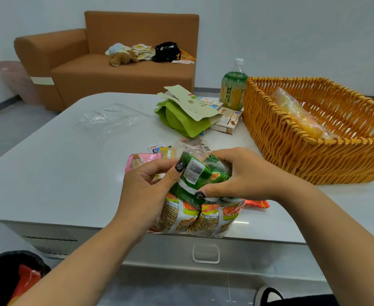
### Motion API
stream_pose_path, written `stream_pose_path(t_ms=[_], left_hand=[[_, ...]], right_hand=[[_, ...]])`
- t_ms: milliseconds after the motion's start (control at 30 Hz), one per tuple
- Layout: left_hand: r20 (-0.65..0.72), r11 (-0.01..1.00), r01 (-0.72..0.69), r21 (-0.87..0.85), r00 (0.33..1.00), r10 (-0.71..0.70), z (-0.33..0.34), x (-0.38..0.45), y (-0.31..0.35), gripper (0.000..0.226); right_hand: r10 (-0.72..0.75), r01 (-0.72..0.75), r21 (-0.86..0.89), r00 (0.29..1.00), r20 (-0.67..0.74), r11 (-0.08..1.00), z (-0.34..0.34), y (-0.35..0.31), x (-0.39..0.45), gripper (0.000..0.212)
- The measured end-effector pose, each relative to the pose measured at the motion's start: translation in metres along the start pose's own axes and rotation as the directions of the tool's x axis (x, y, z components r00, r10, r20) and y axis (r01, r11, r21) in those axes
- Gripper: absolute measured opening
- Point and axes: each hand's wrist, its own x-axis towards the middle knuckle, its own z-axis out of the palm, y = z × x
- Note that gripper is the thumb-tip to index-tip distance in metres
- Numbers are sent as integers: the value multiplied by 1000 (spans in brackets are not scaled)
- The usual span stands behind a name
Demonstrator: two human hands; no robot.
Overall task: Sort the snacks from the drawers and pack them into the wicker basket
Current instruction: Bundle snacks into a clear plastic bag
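Note:
Both hands hold a green snack packet [198,175] with a barcode, just above the white table's front edge. My left hand [146,188] pinches its left side with the thumb on top. My right hand [241,175] grips its right side, thumb underneath. Below the packet lies a clear multipack of orange and green snack bags [195,219]. A pink packet [137,162] and small sachets [161,150] lie to the left. The wicker basket [292,151] stands at the right, holding a clear bag of yellow snacks [298,115].
A green paper pouch [181,118], small boxes [227,120] and a green tea bottle [233,87] stand behind the snacks. Clear plastic wrap [111,119] lies at the table's left. A drawer handle [206,253] shows below the edge. A brown sofa [115,71] stands beyond.

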Motion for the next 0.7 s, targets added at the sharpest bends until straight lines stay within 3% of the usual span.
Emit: stream_pose_path(t_ms=[100, 200, 233, 433, 567, 700], left_hand=[[43, 999, 33, 41, 998, -35, -6, 4, -3, 20], [70, 997, 65, 37, 995, -67, -9, 7, -6, 21], [76, 997, 75, 25, 994, -77, -8, 8, -6, 21], [132, 989, 80, -123, 989, -64, 0, 14, 0, 20], [269, 976, 74, -203, 963, -17, 9, 19, 10, 40], [324, 975, 9, -222, 944, 65, 20, 23, 18, 44]], right_hand=[[-3, 4, -48, 1000, 29, 999, 1, 1, 1, 56], [9, 1, -143, 998, 64, 990, 2, 1, 2, 95], [16, -5, -152, 997, 72, 988, 2, 1, 3, 99], [12, -11, -61, 1000, 13, 998, -3, 1, -4, 52], [32, -28, 55, 997, -71, 998, -6, 7, -18, 43], [65, -41, 166, 988, -141, 985, -14, 12, -38, 53]])
